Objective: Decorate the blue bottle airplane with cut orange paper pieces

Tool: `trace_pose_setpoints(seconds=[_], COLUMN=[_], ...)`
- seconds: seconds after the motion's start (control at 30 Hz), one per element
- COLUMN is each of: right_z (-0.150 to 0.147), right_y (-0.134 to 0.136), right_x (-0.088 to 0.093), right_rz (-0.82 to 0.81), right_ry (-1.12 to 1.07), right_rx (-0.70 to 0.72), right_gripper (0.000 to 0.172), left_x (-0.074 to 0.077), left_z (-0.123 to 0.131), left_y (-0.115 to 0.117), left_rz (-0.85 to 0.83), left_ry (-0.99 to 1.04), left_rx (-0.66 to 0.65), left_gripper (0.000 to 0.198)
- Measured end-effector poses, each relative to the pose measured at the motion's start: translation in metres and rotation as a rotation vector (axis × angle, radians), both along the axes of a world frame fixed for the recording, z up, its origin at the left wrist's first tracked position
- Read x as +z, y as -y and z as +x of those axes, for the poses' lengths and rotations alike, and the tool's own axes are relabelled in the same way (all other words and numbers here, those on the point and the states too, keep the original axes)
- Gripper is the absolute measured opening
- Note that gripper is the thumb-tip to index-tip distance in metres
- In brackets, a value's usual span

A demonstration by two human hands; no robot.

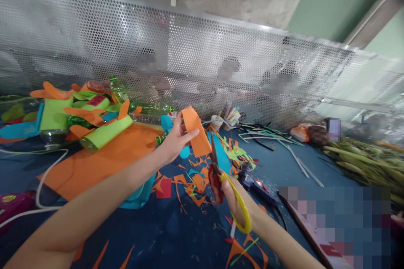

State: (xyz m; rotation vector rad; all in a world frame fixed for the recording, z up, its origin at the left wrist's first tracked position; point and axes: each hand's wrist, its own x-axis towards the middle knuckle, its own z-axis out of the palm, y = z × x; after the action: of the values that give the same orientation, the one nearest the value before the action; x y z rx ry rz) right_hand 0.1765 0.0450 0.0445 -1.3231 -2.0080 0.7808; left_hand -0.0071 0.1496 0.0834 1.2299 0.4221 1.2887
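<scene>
My left hand (177, 141) pinches a folded piece of orange craft paper (197, 134) between thumb and fingers, above the middle of the table. Scissors (243, 212) with one yellow and one red handle are in my right hand (232, 199), whose fingers are partly hidden by the handles. Their blades point up and away, at the right edge of the orange paper; I cannot tell whether they are cutting into it. Orange, green and blue paper scraps (198, 183) lie beneath both hands. A blue paper piece (222, 153) lies just behind the blades.
Paper-wrapped plastic bottles (109, 132) crowd the left, beside a large orange sheet (104, 168). A glue gun (261, 193) lies right of my right hand. Cups of pens (231, 118) stand behind. Corn husks (362, 159) lie far right. A perforated metal screen (195, 50) separates people beyond.
</scene>
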Motion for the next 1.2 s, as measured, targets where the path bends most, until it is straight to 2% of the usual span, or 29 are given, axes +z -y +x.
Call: trace_pose_setpoints(seconds=[0.1,0.27,0.47,0.63,0.7,0.9,1.2], right_z=[-0.001,0.000,0.001,0.003,0.003,0.000,-0.002], right_y=[0.001,0.000,0.000,-0.001,-0.001,0.002,0.001], right_x=[0.002,-0.005,-0.012,-0.018,-0.017,-0.006,-0.002], right_rz=[0.028,0.045,0.044,0.044,0.042,0.033,0.065], right_ry=[0.014,-0.024,-0.092,-0.140,-0.146,-0.117,-0.084], right_rx=[-0.011,0.007,-0.002,-0.002,-0.005,-0.008,-0.009], right_gripper=[0.057,0.059,0.053,0.052,0.051,0.051,0.051], left_x=[0.000,0.001,-0.003,-0.001,0.000,0.000,0.000], left_z=[0.000,-0.001,0.001,0.001,0.001,0.001,-0.003], left_y=[0.000,0.000,-0.004,-0.003,-0.001,-0.001,-0.003], left_rz=[0.002,0.024,0.084,0.054,0.029,-0.050,-0.097], left_ry=[0.000,-0.002,0.033,0.058,0.072,0.052,0.030], left_rx=[-0.018,-0.027,-0.030,-0.076,-0.086,-0.114,-0.171], left_gripper=[0.073,0.075,0.073,0.071,0.065,0.030,0.028])
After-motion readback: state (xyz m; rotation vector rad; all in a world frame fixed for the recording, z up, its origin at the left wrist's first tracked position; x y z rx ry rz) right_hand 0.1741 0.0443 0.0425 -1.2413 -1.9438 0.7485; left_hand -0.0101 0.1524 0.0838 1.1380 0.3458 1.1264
